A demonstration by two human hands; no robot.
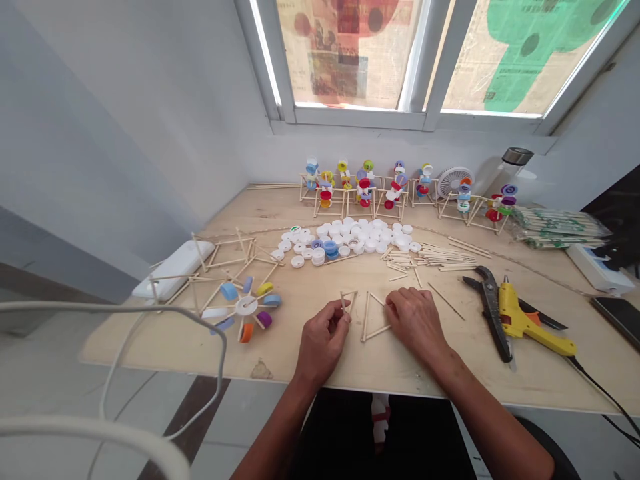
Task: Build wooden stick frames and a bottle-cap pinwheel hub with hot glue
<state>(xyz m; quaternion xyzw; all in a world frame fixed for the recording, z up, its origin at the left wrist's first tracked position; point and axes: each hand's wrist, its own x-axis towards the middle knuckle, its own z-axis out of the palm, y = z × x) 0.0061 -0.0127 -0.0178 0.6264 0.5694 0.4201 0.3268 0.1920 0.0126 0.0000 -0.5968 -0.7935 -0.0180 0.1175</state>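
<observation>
- Left hand (323, 340): fingers (336, 308) pinched narrow on a small wooden stick angle (349, 301).
- Right hand (415, 321): fingers (395, 305) lying open, touching a wooden stick triangle (369, 320) at its 9 o'clock.
- Table (280, 357): white bottle caps (360, 237) at 12 o'clock; yellow glue gun (525, 317) at 3 o'clock.

At lower centre you have thin wooden sticks (365, 319), pale and matt, on a plywood tabletop (540, 380) with a lightly rough grain. Upper centre, the bottle caps (370, 245) are smooth white plastic; at right, a glue gun (515, 313) is glossy yellow plastic, beside dark metal snips (493, 313).
</observation>
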